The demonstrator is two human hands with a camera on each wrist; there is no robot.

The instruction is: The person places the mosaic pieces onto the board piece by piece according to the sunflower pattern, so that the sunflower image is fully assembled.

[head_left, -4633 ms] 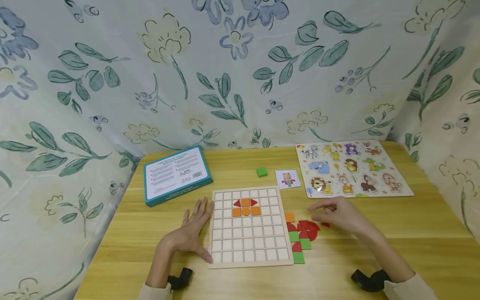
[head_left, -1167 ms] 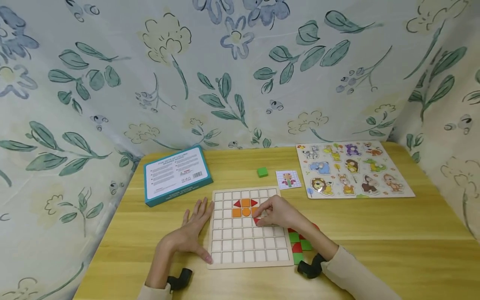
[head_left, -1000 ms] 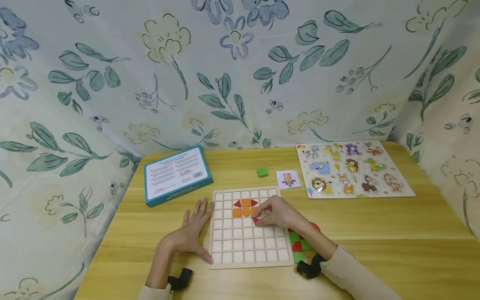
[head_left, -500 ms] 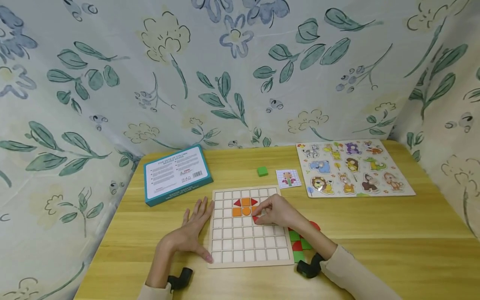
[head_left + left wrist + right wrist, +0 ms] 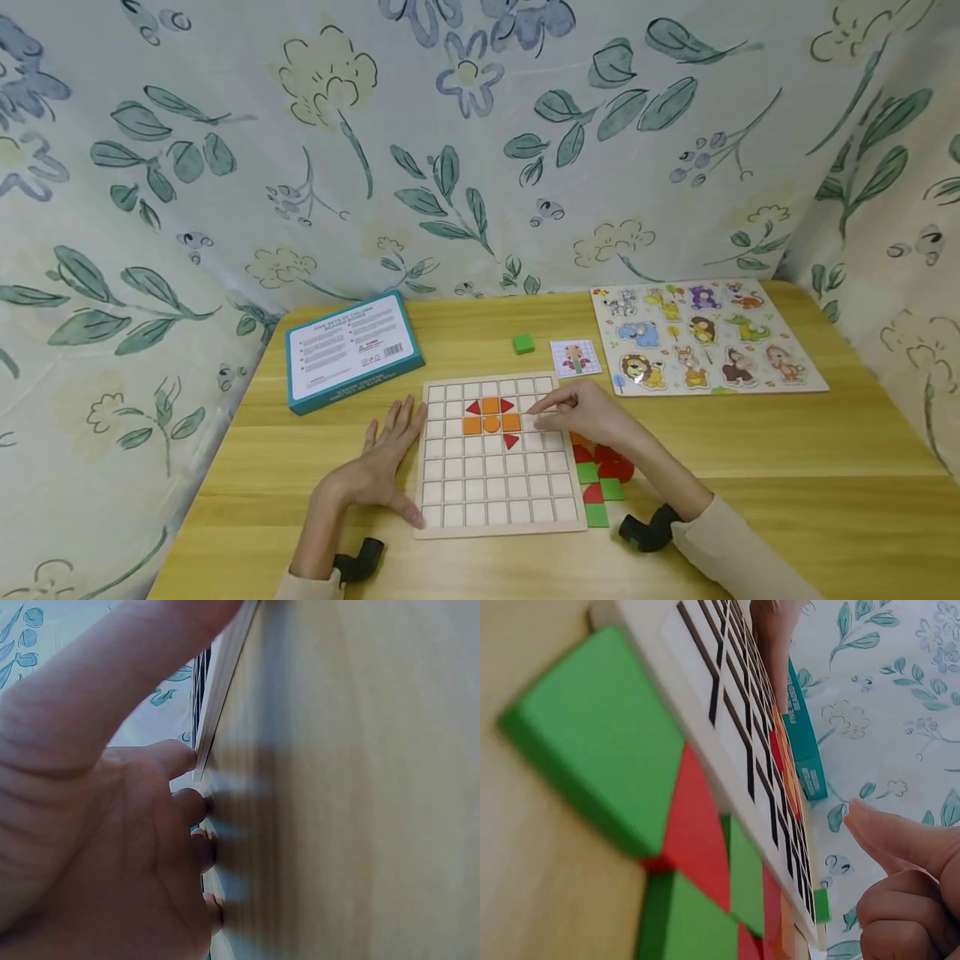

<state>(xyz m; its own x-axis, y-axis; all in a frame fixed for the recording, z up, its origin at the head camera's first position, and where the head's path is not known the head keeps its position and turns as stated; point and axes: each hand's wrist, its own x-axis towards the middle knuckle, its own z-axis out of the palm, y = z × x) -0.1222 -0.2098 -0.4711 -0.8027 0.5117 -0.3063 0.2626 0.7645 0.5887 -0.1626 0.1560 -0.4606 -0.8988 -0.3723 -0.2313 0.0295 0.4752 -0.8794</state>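
A wooden grid board (image 5: 497, 511) lies in the middle of the table. On it sit three orange square tiles, an orange round tile (image 5: 491, 424) and red triangle tiles, the lowest red triangle (image 5: 511, 441) below the right orange square. My left hand (image 5: 378, 467), fingers spread, rests along the board's left edge, thumb at the lower corner and fingertip at the side. My right hand (image 5: 592, 414) hovers over the board's right side with nothing in its fingers; thumb and index finger point left, slightly apart. In the right wrist view, its other fingers (image 5: 900, 922) are curled.
Loose red and green tiles (image 5: 612, 489) lie against the board's right edge, beside an orange one. Behind the board are a green block (image 5: 523, 343) and a pattern card (image 5: 576, 358). A blue-edged box (image 5: 356, 354) stands back left, an animal puzzle (image 5: 708, 337) back right.
My right hand picked up a red triangle from the right, set it on the board below the right orange square, let go and drew back to the right. My left hand has stayed put.
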